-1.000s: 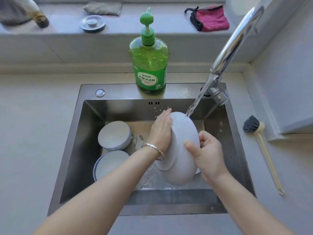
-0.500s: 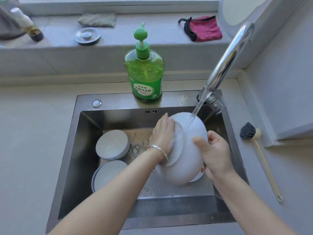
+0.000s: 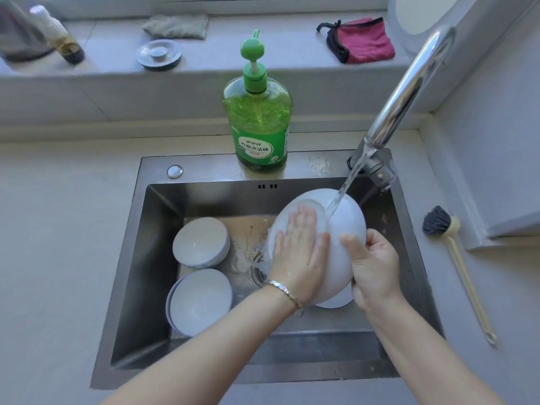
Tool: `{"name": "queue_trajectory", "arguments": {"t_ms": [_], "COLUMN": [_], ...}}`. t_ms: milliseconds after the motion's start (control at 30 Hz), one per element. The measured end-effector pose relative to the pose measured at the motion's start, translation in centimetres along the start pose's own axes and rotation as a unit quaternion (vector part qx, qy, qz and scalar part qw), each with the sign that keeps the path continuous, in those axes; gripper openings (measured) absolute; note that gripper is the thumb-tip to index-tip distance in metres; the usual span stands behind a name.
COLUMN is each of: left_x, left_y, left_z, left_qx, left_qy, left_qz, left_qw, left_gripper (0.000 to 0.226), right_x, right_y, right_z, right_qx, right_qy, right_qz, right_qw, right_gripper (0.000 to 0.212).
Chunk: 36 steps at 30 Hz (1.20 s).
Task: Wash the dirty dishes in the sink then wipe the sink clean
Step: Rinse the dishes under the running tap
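**Operator:** What are my hands doing?

**Instructor:** Fingers (image 3: pixel 305 222) of your left hand (image 3: pixel 298 255) are lying straight and flat, pressing on the base of the white round ceramic bowl (image 3: pixel 347 229). Your right hand (image 3: pixel 375 267) is gripping the same bowl at its rim, with the thumb across the outer wall. You are holding it upturned and tilted over the right part of the rectangular stainless-steel sink (image 3: pixel 137 258). Water from the curved chrome tap (image 3: pixel 409 89) is running onto it.

**Operator:** How far along am I?

**Instructor:** By my estimate, you are working through the washing stage and not nearing its end. You are handling one bowl. A grey-blue round bowl (image 3: pixel 201 241) and a nested pair of pale round bowls (image 3: pixel 200 302) are waiting on the left of the basin. Residue is lying on the sink floor, so the wiping step is not yet begun. The crumpled pink cloth (image 3: pixel 362 42) is lying on the back ledge, well apart from your hands.

**Operator:** What is not verifiable?

**Instructor:**
- The bowl is hiding your right fingers behind it.
- Its inside is facing away from you.
- Your left wrist is partly covering the drain.
- A pale dish edge (image 3: pixel 336 304) is showing beneath the bowl, and I cannot tell whether it is a plate or a bowl.
- I cannot tell whether the left-hand bowls are already washed.
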<state>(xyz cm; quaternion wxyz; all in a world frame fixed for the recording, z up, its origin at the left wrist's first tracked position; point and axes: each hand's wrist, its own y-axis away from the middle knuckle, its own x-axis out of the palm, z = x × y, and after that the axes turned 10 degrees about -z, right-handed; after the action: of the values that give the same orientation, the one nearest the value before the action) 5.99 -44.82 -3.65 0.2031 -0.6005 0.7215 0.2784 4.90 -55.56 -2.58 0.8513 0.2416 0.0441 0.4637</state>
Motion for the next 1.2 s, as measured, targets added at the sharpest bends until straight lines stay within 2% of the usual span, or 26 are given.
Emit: {"name": "queue_trajectory", "arguments": {"t_ms": [100, 200, 300, 400, 500, 567, 667, 733, 767, 833, 900, 967, 1000, 1067, 1133, 1200], "left_x": [0.5, -0.6, -2.2, -3.1, -3.3, -3.2, -1.5, -0.4, -0.1, -0.7, -2.3, -4.3, -5.3, -6.6, -6.5, -6.3], "left_y": [1.9, 0.8, -2.6, -6.2, -7.8, -7.5, -5.2, -2.9, -1.9, -0.8, -0.4, -0.4, -0.5, -0.5, 0.1, 1.0], "left_z": [-0.8, -0.5, -1.0, -1.3, 0.8, 2.4, 3.3, 2.8, 2.3, 1.5, 1.2, 0.8, 0.5, 0.2, 0.8, 1.7], "left_qx": [0.111, 0.167, 0.197, 0.077, -0.084, -0.19, -0.299, -0.369, -0.386, -0.378, -0.372, -0.356, -0.354, -0.372, -0.395, -0.39], "left_qy": [0.005, -0.039, -0.076, 0.036, 0.138, 0.185, 0.242, 0.291, 0.321, 0.311, 0.327, 0.413, 0.44, 0.421, 0.385, 0.414], "left_qz": [-0.002, -0.02, -0.059, -0.041, 0.001, 0.001, -0.034, -0.021, 0.001, 0.039, 0.036, 0.03, 0.025, 0.001, -0.064, -0.119], "left_qw": [0.994, 0.985, 0.976, 0.996, 0.987, 0.964, 0.922, 0.882, 0.865, 0.871, 0.868, 0.838, 0.825, 0.827, 0.832, 0.813], "left_gripper": [0.058, 0.051, 0.057, 0.05, 0.033, 0.028, 0.044, 0.049, 0.048, 0.046, 0.044, 0.041, 0.048, 0.056, 0.042, 0.022], "right_x": [-0.1, -0.3, -0.6, -0.6, -0.7, -0.8, -0.2, 0.4, 0.7, 1.0, 1.1, 1.0, 1.0, 1.1, 0.9, 0.0], "right_y": [0.0, -0.1, -0.3, -0.1, -0.1, -0.3, -0.5, -0.7, -0.7, -0.4, 0.2, 1.4, 2.2, 3.5, 4.5, 4.9], "right_z": [0.1, 0.9, 1.7, 2.1, 2.5, 2.7, 2.8, 2.6, 2.4, 2.1, 1.3, 0.4, -0.1, -1.1, -2.1, -3.3], "right_qx": [-0.012, -0.027, -0.038, -0.036, -0.018, -0.017, -0.039, -0.068, -0.09, -0.16, -0.231, -0.276, -0.301, -0.408, -0.504, -0.524], "right_qy": [0.028, 0.045, 0.067, 0.08, 0.02, -0.023, -0.046, -0.049, -0.037, 0.041, 0.15, 0.231, 0.27, 0.348, 0.383, 0.399], "right_qz": [0.023, 0.057, 0.116, 0.139, 0.114, 0.091, 0.057, 0.03, 0.021, 0.02, 0.036, 0.088, 0.12, 0.177, 0.238, 0.305], "right_qw": [0.999, 0.997, 0.99, 0.986, 0.993, 0.995, 0.997, 0.996, 0.995, 0.986, 0.961, 0.929, 0.907, 0.825, 0.737, 0.688], "right_gripper": [0.029, 0.03, 0.034, 0.027, 0.025, 0.023, 0.027, 0.035, 0.036, 0.038, 0.039, 0.035, 0.032, 0.02, 0.006, 0.007]}}
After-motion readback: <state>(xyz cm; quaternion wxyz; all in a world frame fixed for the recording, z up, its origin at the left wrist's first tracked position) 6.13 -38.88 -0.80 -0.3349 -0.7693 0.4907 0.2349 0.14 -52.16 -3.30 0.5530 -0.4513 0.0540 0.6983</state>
